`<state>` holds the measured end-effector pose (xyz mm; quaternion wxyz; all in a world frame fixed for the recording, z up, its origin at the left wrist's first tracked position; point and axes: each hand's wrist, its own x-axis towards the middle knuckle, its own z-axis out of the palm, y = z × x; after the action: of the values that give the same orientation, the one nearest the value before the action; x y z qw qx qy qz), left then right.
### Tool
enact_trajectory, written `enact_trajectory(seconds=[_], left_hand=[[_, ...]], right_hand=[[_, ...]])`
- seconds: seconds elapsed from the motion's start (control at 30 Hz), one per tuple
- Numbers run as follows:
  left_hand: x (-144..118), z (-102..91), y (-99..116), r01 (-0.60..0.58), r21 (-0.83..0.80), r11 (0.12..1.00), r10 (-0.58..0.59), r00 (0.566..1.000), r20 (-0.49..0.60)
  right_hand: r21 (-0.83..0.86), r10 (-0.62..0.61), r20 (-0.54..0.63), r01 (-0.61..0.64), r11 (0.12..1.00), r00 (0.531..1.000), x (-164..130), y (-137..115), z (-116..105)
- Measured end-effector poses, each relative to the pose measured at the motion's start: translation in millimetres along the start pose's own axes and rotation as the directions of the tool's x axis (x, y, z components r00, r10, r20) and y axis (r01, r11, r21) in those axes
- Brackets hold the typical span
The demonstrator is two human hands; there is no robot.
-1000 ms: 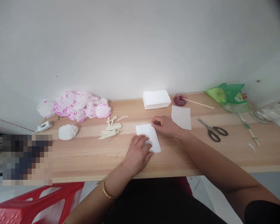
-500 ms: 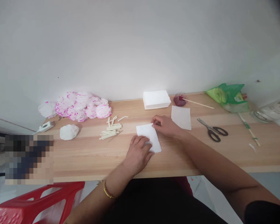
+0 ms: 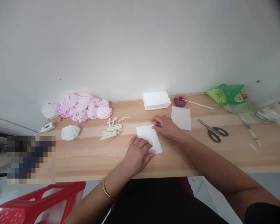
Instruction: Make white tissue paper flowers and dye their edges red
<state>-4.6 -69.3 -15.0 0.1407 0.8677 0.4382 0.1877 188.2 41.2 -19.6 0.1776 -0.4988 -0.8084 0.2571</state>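
Observation:
A white folded tissue sheet [image 3: 148,136] lies flat on the wooden table [image 3: 88,155] in front of me. My left hand [image 3: 137,154] presses down on its near left corner, fingers spread over the paper. My right hand [image 3: 166,126] pinches the sheet's far right corner between thumb and fingers. A second white sheet [image 3: 181,117] lies just right of my right hand. Behind both sits a white stack of tissues [image 3: 156,99].
Pink-edged paper flowers [image 3: 84,107] pile at the back left, with a white paper ball [image 3: 70,132] and short cream sticks [image 3: 110,130] nearby. Scissors [image 3: 213,131], a dish of red dye [image 3: 180,100] with a stick, and a green bag [image 3: 228,97] lie to the right. A red stool [image 3: 32,203] stands below left.
The view has shifted slightly; both hands stay on the sheet, with the right fingers pressing a little lower along the far corner.

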Motion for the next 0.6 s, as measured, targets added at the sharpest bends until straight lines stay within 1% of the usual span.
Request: enact_trajectory(seconds=[0.1, 0.17, 0.27, 0.33, 0.4, 0.47, 0.53, 0.6], left_hand=[[7, -9.7, -3, 0.021, 0.044, 0.999, -0.024, 0.998, 0.055], [17, -11.2, -6, 0.017, 0.107, 0.994, -0.026, 0.996, 0.087], [32, -3.4, -9, -0.025, 0.189, 0.982, -0.004, 0.989, 0.151], [36, 4.8, -10, -0.052, 0.232, 0.971, 0.011, 0.984, 0.176], [34, 10.6, -9, -0.078, 0.253, 0.964, 0.031, 0.983, 0.183], [27, 11.4, -8, -0.077, 0.249, 0.965, 0.031, 0.982, 0.187], [20, 7.2, -8, -0.060, 0.223, 0.973, 0.021, 0.984, 0.175], [17, 0.5, -10, -0.028, 0.189, 0.982, 0.003, 0.992, 0.128]], right_hand=[[0.022, -0.004, -0.005, 0.004, 1.000, 1.000, 1, 4, 1], [0.024, -0.014, -0.015, 0.015, 1.000, 1.000, 2, 7, 2], [0.028, -0.019, -0.020, 0.020, 0.999, 1.000, 4, 10, 3], [0.048, -0.022, -0.012, 0.023, 0.999, 1.000, 5, 12, 3], [0.072, -0.031, -0.002, 0.031, 0.997, 1.000, 5, 14, 2], [0.083, -0.045, 0.000, 0.045, 0.996, 0.999, 5, 15, 1], [0.086, -0.055, 0.000, 0.055, 0.995, 0.998, 4, 15, -1], [0.106, -0.046, 0.000, 0.046, 0.993, 0.999, 2, 14, -3]])
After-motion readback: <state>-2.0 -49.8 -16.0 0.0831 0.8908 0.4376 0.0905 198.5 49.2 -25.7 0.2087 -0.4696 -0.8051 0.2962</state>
